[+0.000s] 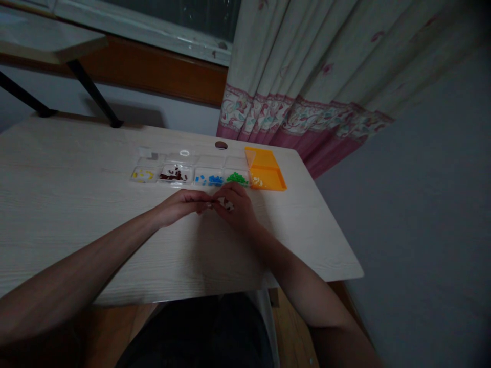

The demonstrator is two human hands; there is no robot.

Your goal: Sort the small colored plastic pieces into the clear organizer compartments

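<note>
My left hand and my right hand meet above the table, their fingertips pinched together. Between them is a small dark brown piece, too small and dim to make out its exact shape. Just beyond my fingers stands a row of clear plastic boxes with lids raised. One box holds yellow pieces, another dark brown pieces. Blue pieces and green pieces lie in the boxes nearest my hands. An orange box at the right end has white pieces in it.
Everything rests on a pale wood-grain table, whose right edge runs close to a grey wall. A round hole is cut near the back edge. Behind hangs a floral curtain. A raised shelf on black legs stands at the back left.
</note>
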